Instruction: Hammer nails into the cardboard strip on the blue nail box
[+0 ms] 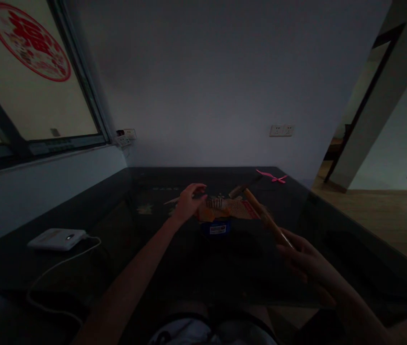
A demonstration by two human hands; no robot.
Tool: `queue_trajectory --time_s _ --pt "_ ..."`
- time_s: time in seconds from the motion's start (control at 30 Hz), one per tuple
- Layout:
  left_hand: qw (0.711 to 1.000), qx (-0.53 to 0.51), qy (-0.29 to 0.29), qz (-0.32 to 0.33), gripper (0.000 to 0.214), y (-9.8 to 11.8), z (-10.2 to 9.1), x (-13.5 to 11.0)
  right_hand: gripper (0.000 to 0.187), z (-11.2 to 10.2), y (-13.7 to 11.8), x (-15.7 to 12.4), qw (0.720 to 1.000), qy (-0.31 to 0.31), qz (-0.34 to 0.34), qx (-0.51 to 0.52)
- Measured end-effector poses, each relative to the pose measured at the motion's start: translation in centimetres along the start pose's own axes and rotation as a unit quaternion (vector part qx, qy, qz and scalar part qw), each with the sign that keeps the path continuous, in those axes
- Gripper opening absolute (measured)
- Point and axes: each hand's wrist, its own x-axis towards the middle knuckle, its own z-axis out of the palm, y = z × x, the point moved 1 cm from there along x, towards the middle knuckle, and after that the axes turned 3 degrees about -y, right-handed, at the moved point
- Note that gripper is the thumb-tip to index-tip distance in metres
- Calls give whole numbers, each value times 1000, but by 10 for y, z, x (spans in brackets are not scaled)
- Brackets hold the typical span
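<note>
My right hand (306, 261) is closed round the wooden handle of a hammer (261, 213), whose dark head points up and left over a small wooden board (235, 210). The board rests on a blue round tin (216, 227) and has several nails standing in it. Reaching over the board's left end, my left hand (189, 201) has its fingers pinched together near the nails; what they hold is too small to make out. All of this sits on a dark glass table (153, 258).
A white power bank (57, 238) with a white cable (63, 268) lies at the table's left. A pink ribbon (273, 177) lies at the far right corner. A window is on the left, wall sockets (281, 130) behind, a doorway on the right.
</note>
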Motion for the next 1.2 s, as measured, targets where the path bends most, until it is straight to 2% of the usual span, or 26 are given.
queue_trajectory --time_s 0.07,0.1,0.13,0.2,0.27,0.3,0.37,0.47,0.6,0.73,0.9,1.0,1.2 --pt "998 54 29 -2 20 7 -17 -19 68 3 13 0 1000 5 2 24" --pt "997 81 18 3 19 9 -21 -30 69 5 17 0 999 4 3 38" --pt "994 105 -15 16 19 10 -23 -42 69 7 22 0 999 0 2 52" --pt "979 140 -139 55 20 9 -18 -63 68 10 28 -1 997 -15 -2 74" --pt "940 175 -282 82 22 2 -6 -79 67 12 33 -1 996 -27 -4 90" --pt "921 193 -328 84 23 -2 1 -85 67 13 36 -1 995 -29 -5 98" --pt "897 228 -372 75 25 -12 11 -90 68 13 40 -2 993 -29 -8 112" --pt "888 261 -376 54 26 -21 19 -90 70 15 44 -3 992 -29 -10 125" --pt "891 254 -374 38 21 -25 18 -88 71 18 44 -6 990 -33 -6 139" --pt "898 240 -366 40 18 -29 12 -87 68 19 44 -7 990 -27 -12 141" --pt "897 264 -354 7 20 -37 -3 -87 72 18 49 -5 989 -22 -3 147" --pt "896 255 -363 8 19 -40 -7 -90 70 18 50 -6 989 -18 -4 147" --pt "892 259 -368 31 16 -37 -4 -94 72 17 52 -7 987 -18 -1 157"
